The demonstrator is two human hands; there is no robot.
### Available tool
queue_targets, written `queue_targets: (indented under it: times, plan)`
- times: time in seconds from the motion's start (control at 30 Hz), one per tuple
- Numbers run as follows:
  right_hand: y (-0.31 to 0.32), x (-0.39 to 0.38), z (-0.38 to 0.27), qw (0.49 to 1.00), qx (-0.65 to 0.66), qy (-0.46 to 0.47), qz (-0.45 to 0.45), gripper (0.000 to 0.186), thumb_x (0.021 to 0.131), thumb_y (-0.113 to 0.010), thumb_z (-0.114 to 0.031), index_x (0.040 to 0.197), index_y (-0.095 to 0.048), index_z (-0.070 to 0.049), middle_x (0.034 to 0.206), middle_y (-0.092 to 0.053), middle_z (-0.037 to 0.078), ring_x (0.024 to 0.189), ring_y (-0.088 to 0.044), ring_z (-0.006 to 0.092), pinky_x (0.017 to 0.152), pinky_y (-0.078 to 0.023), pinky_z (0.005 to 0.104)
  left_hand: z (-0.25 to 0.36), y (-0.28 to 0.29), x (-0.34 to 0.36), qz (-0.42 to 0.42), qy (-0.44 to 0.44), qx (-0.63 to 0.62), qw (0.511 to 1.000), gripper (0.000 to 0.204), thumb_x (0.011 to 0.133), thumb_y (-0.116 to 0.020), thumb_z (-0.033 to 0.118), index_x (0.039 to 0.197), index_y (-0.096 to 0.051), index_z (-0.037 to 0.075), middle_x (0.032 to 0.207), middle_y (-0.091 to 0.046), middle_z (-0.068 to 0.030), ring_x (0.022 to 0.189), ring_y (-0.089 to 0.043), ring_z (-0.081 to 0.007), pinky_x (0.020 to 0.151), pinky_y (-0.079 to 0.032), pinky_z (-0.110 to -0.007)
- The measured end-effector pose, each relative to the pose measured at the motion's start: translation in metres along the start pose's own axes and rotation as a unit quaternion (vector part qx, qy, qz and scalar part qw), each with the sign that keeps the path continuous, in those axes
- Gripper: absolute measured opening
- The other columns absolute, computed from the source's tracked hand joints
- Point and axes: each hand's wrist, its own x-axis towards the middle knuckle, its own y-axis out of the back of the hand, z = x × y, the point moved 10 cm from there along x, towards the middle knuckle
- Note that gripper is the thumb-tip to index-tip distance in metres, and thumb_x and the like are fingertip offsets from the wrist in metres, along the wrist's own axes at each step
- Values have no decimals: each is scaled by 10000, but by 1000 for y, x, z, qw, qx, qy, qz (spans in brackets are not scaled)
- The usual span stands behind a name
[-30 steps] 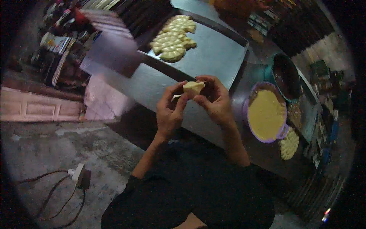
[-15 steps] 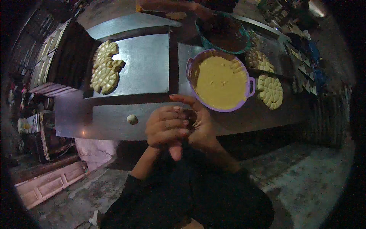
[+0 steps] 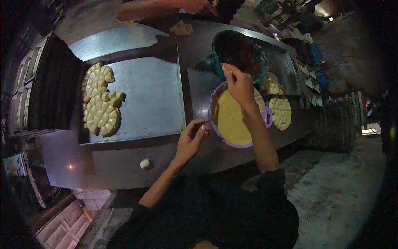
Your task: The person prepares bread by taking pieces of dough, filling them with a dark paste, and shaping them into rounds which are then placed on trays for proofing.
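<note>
Left hand (image 3: 190, 144) and right hand (image 3: 241, 88) have parted. A rectangular grey metal tray (image 3: 153, 99), frame left, bears pale segmented dough (image 3: 101, 116); a round purple plastic tub (image 3: 240, 145), centre-right, holds yellow batter (image 3: 230, 120). Left fingers open; right's hold unclear.

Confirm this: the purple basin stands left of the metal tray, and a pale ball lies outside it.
Not left: the head view shows the purple basin to the right of the metal tray. The pale ball does lie outside it.

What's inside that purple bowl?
A thick yellow mass fills much of the purple bowl. The right forearm hides part of it from view, and the bowl's bottom is covered.
</note>
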Motion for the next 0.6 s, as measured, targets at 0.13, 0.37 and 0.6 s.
queue_targets:
  times: [0.13, 0.37, 0.6]
  plan:
    - [-40, 56, 126, 969, -187, -62, -148, 503, 1018, -403, -447, 1244, -632, -60, 1185, -668, 193, 1076, -644, 391, 950, -491, 440, -33, 11, 11, -35, 66, -37, 997, 316, 1056, -439, 243, 1165, -626, 14, 927, -637, -36, 875, -586, -122, 836, -473, -279]
    - [-32, 56, 157, 953, -138, -232, -137, 601, 1051, -305, -489, 1265, -616, -22, 1137, -665, 203, 1086, -620, 309, 977, -435, 363, -33, 34, 27, -45, 79, -67, 994, 384, 1069, -396, 296, 1174, -618, 1, 946, -625, -34, 895, -578, -125, 846, -466, -287]
    - [-55, -36, -11, 861, 415, -274, -102, 330, 1017, -522, -162, 1324, -546, -45, 1138, -647, 72, 994, -615, 112, 867, -485, 261, 6, 27, 39, 13, 55, -224, 973, 440, 1053, -418, 386, 1290, -549, 39, 1059, -610, -50, 915, -580, -125, 843, -461, -284]
